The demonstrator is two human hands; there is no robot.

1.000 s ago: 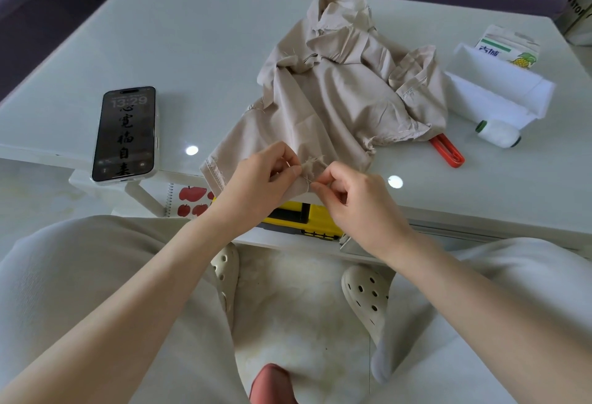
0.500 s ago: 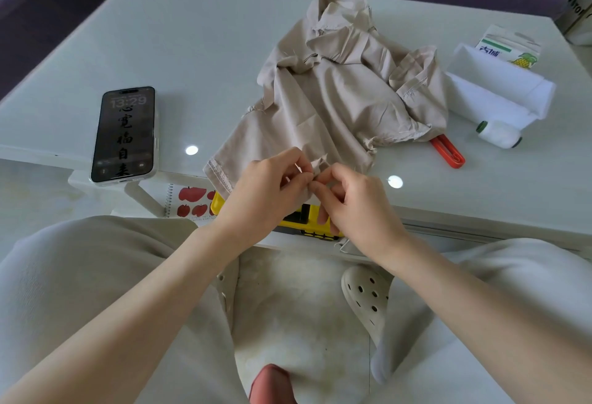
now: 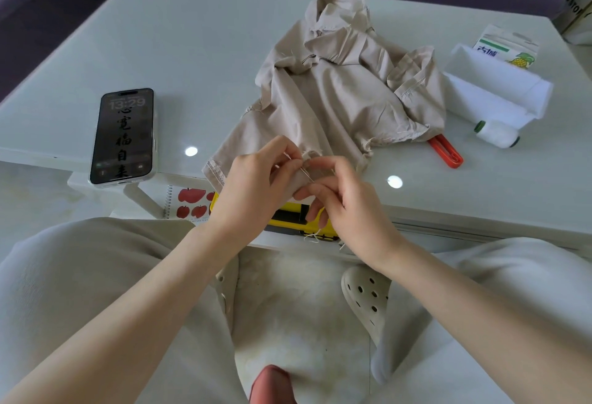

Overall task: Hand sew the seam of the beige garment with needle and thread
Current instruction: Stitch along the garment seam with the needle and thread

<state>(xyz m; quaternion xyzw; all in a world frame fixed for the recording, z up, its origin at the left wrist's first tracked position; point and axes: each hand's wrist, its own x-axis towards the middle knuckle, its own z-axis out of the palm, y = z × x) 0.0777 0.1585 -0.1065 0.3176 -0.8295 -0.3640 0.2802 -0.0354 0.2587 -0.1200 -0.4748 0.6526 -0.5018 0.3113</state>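
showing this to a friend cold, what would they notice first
The left hand and right hand meet at the near edge of the table, pinching the hem of the crumpled beige garment, the right one holding a needle. A lit phone lies left of it, a thread spool right.

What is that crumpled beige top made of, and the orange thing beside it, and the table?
The beige garment looks like thin woven cloth, matte, maybe cotton: it creases sharply and shows stitched hems. The orange thing seems hard plastic, smooth and slightly shiny; part hides under the cloth. The table has a glossy, glass-like top: it mirrors round lights.
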